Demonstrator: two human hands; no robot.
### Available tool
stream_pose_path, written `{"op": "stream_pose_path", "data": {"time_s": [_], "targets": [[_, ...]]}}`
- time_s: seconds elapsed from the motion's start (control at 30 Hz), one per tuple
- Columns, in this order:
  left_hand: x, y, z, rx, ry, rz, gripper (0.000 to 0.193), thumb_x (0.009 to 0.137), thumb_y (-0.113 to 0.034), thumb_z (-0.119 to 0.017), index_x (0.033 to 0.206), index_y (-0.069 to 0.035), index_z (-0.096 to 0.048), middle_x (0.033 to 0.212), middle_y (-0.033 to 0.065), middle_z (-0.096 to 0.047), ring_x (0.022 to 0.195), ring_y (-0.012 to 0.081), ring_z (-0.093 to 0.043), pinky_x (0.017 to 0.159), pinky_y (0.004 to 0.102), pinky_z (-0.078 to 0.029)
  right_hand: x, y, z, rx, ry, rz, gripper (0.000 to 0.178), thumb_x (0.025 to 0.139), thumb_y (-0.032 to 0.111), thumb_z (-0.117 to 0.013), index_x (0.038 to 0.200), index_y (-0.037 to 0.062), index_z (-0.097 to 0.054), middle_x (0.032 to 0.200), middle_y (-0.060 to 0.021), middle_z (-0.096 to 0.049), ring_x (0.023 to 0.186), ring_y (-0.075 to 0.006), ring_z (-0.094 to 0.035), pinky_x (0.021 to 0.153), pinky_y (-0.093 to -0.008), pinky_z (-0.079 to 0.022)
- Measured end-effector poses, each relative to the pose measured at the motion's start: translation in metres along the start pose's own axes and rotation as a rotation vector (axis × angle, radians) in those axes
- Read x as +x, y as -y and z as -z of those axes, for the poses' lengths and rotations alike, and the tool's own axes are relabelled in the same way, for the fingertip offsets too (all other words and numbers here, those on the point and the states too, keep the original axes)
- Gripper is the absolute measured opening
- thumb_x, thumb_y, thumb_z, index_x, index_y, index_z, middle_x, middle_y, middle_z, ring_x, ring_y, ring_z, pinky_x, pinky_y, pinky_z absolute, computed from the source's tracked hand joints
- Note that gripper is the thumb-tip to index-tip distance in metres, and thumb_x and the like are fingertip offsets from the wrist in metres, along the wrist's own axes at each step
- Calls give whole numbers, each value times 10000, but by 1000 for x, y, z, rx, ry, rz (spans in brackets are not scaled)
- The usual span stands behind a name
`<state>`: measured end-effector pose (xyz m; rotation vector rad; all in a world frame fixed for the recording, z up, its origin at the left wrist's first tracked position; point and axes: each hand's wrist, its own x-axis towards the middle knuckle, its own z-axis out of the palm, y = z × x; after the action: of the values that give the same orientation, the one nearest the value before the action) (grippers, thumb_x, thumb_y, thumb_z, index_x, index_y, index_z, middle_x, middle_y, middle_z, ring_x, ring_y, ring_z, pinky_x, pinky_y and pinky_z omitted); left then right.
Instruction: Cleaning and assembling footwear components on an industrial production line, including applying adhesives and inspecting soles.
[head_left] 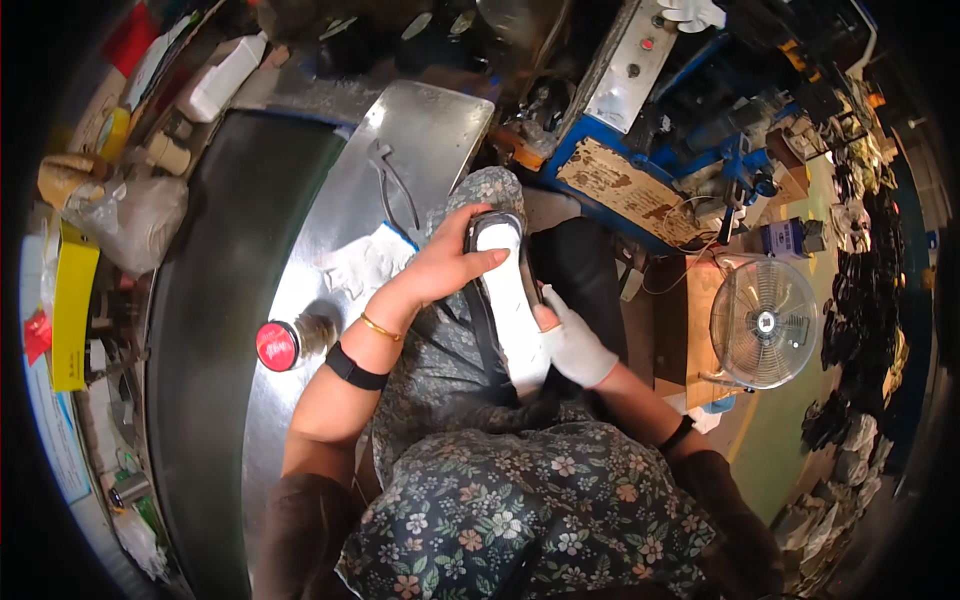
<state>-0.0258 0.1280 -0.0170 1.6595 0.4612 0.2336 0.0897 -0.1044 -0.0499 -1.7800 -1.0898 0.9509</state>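
Note:
A dark shoe (508, 285), white along the face turned up, lies lengthwise over my lap on the flowered apron. My bare left hand (452, 255) grips its far end, with the thumb laid across the white face and the fingers round the left side. My right hand (578, 342), in a white glove with bare thumb tip, holds the shoe's right side nearer my body; part of its fingers is hidden behind the shoe. On the metal table to the left lie metal pincers (394, 185) and a loose white glove (366, 262). Nearer me is a red-lidded jar (277, 346).
A dark conveyor belt (225, 330) runs along the left, past the metal table (300, 260). Beyond it is a shelf with a plastic bag (135, 220) and a yellow box (73, 310). A blue machine (625, 190) stands ahead right, a round fan (765, 322) at the right.

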Motion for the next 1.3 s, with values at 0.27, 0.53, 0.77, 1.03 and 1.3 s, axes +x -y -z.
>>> {"op": "stream_pose_path", "data": {"time_s": [0.27,0.53,0.77,1.03,1.3], "targets": [[-31,64,-25,-99,-634,218,660,1059,-491,-286,1383,40,-509,1400,241,-525,1317,315,-489,1105,359,-348,44,72,-15,689,-55,-255,659,1043,317,-486,1502,-67,-209,1317,-205,-555,1177,-234,-575,987,-323,-461],[-57,-29,-15,1237,-631,-35,176,936,-173,-557,904,-1,-583,656,143,-627,587,340,-641,553,434,-523,31,97,-45,-74,-105,0,738,972,303,-545,1463,-121,-193,1350,-402,-442,1242,-507,-488,1040,-456,-404],[-79,20,-36,350,-899,-100,248,1005,-148,-480,1159,5,-601,933,161,-687,837,308,-653,810,396,-518,21,77,-59,-29,-212,104,688,968,228,-544,1493,-50,-197,1389,-325,-443,1225,-454,-511,1021,-459,-412],[-117,12,-76,545,-723,-15,463,1010,-234,-472,1336,95,-472,1234,307,-579,1139,446,-562,990,475,-442,20,58,-60,-24,-282,264,638,979,206,-544,1487,-22,-231,1341,-320,-483,1192,-465,-532,975,-461,-445],[-75,34,-27,-283,-568,39,600,1062,-454,-345,1436,6,-434,1410,182,-497,1325,270,-444,1122,353,-311,25,59,-59,20,-203,193,668,986,246,-545,1477,-66,-217,1342,-335,-474,1231,-438,-523,1018,-434,-425]]}}
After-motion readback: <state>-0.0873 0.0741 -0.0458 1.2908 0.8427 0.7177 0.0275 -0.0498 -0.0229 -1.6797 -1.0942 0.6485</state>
